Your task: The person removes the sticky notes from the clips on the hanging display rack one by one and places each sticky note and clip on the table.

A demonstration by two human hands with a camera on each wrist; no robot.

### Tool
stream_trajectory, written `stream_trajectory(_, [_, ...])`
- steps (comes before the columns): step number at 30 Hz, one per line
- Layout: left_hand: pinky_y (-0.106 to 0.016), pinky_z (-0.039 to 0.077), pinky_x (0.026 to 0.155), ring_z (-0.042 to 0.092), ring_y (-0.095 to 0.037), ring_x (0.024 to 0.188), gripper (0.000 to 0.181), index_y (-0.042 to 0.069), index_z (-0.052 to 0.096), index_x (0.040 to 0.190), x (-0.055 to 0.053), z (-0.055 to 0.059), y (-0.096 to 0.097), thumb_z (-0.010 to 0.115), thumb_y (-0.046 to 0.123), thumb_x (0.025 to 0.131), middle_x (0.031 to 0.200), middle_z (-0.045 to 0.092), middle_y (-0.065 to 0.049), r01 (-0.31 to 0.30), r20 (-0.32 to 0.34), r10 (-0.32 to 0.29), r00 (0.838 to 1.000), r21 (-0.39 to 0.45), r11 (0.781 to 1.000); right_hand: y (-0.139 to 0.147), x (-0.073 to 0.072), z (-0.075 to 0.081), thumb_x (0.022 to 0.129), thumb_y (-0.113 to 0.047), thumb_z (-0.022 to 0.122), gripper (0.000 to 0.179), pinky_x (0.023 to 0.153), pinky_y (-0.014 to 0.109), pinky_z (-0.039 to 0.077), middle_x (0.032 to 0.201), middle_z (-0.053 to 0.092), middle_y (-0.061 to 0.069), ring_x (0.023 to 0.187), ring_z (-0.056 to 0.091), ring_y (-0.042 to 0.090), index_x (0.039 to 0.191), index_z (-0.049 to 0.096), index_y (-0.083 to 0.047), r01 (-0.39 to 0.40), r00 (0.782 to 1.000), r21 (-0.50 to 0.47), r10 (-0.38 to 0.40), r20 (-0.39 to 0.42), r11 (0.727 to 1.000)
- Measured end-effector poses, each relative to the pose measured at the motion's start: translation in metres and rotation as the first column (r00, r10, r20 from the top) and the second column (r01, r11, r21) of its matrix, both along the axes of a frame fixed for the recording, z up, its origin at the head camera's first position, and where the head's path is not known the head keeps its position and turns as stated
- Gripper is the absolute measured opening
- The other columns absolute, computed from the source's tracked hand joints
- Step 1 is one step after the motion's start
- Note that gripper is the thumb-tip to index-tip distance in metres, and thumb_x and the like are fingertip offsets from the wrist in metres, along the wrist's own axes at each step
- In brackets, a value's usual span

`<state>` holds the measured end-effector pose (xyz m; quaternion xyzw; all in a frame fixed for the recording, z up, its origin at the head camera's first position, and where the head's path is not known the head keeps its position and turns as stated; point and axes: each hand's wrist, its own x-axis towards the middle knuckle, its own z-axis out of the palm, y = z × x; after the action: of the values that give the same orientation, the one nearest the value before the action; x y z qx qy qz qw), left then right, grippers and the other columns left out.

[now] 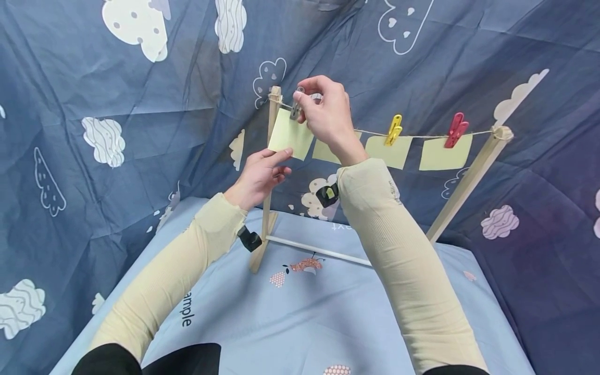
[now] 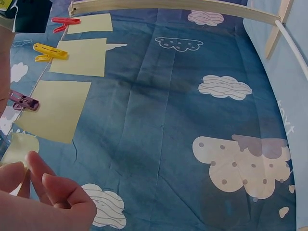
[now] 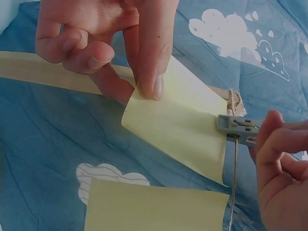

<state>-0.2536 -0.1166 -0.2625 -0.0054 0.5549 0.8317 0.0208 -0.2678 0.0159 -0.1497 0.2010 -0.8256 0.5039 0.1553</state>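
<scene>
My left hand [image 1: 262, 174] pinches the lower edge of a yellow paper note [image 1: 292, 136] between thumb and fingers. Above it, my right hand [image 1: 328, 107] pinches a grey clothespin [image 1: 295, 110] by its handle end. In the right wrist view the clothespin's tip [image 3: 226, 124] lies over the note's top edge, right at the twine [image 3: 235, 178]. The note hangs beside the left wooden post [image 1: 273, 112]. Seen from the left wrist, the left fingers [image 2: 41, 173] hold the note's curled edge, and the right hand is mostly out of that view.
Farther right along the twine hang more yellow notes, under a purple clothespin [image 2: 24, 100], a yellow clothespin [image 1: 394, 130] and a red clothespin [image 1: 456, 130]. The right wooden post [image 1: 469, 182] holds the other end. A white rod [image 1: 319, 250] runs low between the posts, above light blue cloth [image 1: 281, 323].
</scene>
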Motion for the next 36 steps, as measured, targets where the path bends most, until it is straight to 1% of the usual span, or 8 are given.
stream_trajectory(5, [-0.025, 0.042, 0.069, 0.057, -0.010, 0.063, 0.014, 0.010, 0.062, 0.102, 0.0011, 0.0006, -0.0006, 0.066, 0.019, 0.092, 0.094, 0.060, 0.000, -0.001, 0.009, 0.001, 1.000, 0.002, 1.000, -0.0021, 0.0010, 0.0011, 0.096, -0.020, 0.059, 0.026, 0.057, 0.025, 0.042, 0.104, 0.059, -0.002, 0.062, 0.061, 0.011, 0.120, 0.062, -0.012, 0.018, 1.000, -0.005, -0.018, -0.019, 1.000])
stream_trajectory(10, [-0.024, 0.042, 0.069, 0.056, -0.011, 0.062, 0.015, 0.009, 0.063, 0.103, 0.0014, 0.0015, -0.0008, 0.066, 0.019, 0.092, 0.097, 0.060, -0.001, -0.008, 0.020, 0.008, 1.000, -0.004, 1.000, -0.0032, 0.0015, 0.0014, 0.096, -0.019, 0.060, 0.025, 0.058, 0.026, 0.041, 0.103, 0.058, -0.003, 0.059, 0.060, 0.011, 0.119, 0.063, -0.013, 0.022, 0.999, -0.023, -0.023, -0.042, 0.999])
stream_trajectory(18, [-0.025, 0.042, 0.070, 0.057, -0.011, 0.063, 0.018, 0.008, 0.062, 0.105, 0.0025, 0.0029, -0.0013, 0.067, 0.019, 0.092, 0.094, 0.061, -0.001, -0.003, 0.019, 0.003, 1.000, -0.014, 1.000, -0.0036, 0.0030, 0.0020, 0.095, -0.017, 0.059, 0.024, 0.060, 0.025, 0.046, 0.097, 0.058, -0.003, 0.055, 0.059, 0.009, 0.118, 0.063, -0.010, 0.030, 0.996, -0.053, -0.034, -0.078, 0.998])
stream_trajectory(25, [-0.027, 0.042, 0.072, 0.058, -0.011, 0.063, 0.023, 0.006, 0.062, 0.110, 0.0044, 0.0030, -0.0023, 0.067, 0.018, 0.091, 0.088, 0.061, 0.000, -0.014, -0.002, 0.014, 1.000, -0.044, 0.999, -0.0038, 0.0037, 0.0035, 0.095, -0.016, 0.061, 0.023, 0.061, 0.025, 0.047, 0.098, 0.059, -0.003, 0.053, 0.058, 0.008, 0.117, 0.063, -0.010, 0.036, 0.995, -0.078, -0.043, -0.086, 0.996])
stream_trajectory(31, [-0.027, 0.043, 0.071, 0.059, -0.011, 0.063, 0.026, 0.006, 0.062, 0.113, 0.0055, 0.0033, -0.0034, 0.068, 0.018, 0.090, 0.088, 0.062, 0.000, -0.036, -0.015, 0.035, 0.999, -0.058, 0.998, -0.0023, 0.0047, 0.0038, 0.094, -0.020, 0.062, 0.026, 0.059, 0.025, 0.046, 0.103, 0.060, -0.002, 0.058, 0.060, 0.010, 0.119, 0.062, -0.012, 0.042, 0.997, -0.065, -0.046, -0.063, 0.997])
stream_trajectory(36, [-0.026, 0.043, 0.069, 0.058, -0.012, 0.063, 0.024, 0.007, 0.061, 0.112, 0.0053, 0.0036, -0.0036, 0.067, 0.018, 0.091, 0.091, 0.062, 0.000, -0.046, -0.019, 0.045, 0.999, -0.044, 0.998, 0.0000, 0.0064, 0.0044, 0.091, -0.023, 0.066, 0.033, 0.059, 0.024, 0.047, 0.099, 0.059, -0.001, 0.068, 0.065, 0.014, 0.121, 0.060, -0.009, 0.006, 0.999, -0.078, -0.010, -0.049, 0.997])
